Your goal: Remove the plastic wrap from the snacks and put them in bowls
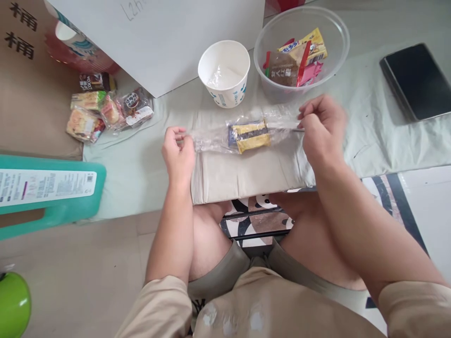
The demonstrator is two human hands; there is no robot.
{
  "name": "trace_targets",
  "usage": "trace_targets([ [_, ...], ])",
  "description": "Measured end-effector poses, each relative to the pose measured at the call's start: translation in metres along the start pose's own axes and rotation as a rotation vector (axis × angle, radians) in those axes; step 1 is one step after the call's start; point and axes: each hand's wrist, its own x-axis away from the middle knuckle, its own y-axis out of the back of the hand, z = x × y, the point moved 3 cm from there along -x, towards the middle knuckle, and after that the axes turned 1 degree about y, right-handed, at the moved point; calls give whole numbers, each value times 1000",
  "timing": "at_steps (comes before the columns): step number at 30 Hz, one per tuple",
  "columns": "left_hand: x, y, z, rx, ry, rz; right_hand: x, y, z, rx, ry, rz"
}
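Note:
A clear plastic bag is stretched between my hands, low over the cloth-covered table. Inside it, or under its film, lie small yellow and blue snack packets with a dark band across them. My left hand pinches the bag's left end. At the opposite end, my right hand is closed on the plastic, slightly blurred. Just beyond the bag stands a white paper cup with crumpled clear plastic in it. To its right, a clear plastic bowl holds several wrapped snacks.
A phone lies at the right. Several wrapped cakes sit at the left near a cardboard box. A white box stands behind the cup. A teal jug is at the left table edge, above a green object.

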Motion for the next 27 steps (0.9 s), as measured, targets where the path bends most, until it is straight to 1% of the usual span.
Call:
trace_targets([
  [1, 1, -2, -1, 11, -43, 31, 0, -1, 2, -36, 33, -7],
  [2, 2, -5, -3, 25, -83, 74, 1, -3, 4, -45, 57, 13],
  [4, 3, -13, -5, 35, -139, 160, 2, -8, 6, 43, 79, 109],
  [6, 2, -20, -4, 27, -150, 184, 3, -14, 6, 190, 96, 199],
  [8, -2, -26, -3, 15, -126, 178, 3, -18, 4, 273, 103, 259],
  [10, -4, -30, -2, -6, -74, 208, 3, -20, 1, 282, 89, 280],
  [12, -4, -31, -5, -40, -37, 293, 4, -18, 1, 275, 82, 273],
  [13, -3, -31, -7, -58, -42, 340, 4, -17, 1, 276, 85, 271],
  [15, 1, -28, -14, -68, -100, 404, 4, -13, 5, 285, 103, 272],
  [17, 5, -22, -22, -38, -183, 400, 6, -7, 11, 284, 141, 267],
  [20, 11, -11, -31, 32, -266, 321, 11, 2, 25, 221, 235, 231],
  [23, 20, 3, -40, 61, -335, 243, 21, 9, 39, 114, 284, 219],
  [25, 30, 14, -47, 32, -399, 213, 29, 13, 47, 21, 308, 253],
  [27, 42, 24, -54, -25, -478, 216, 35, 17, 53, -38, 343, 313],
])
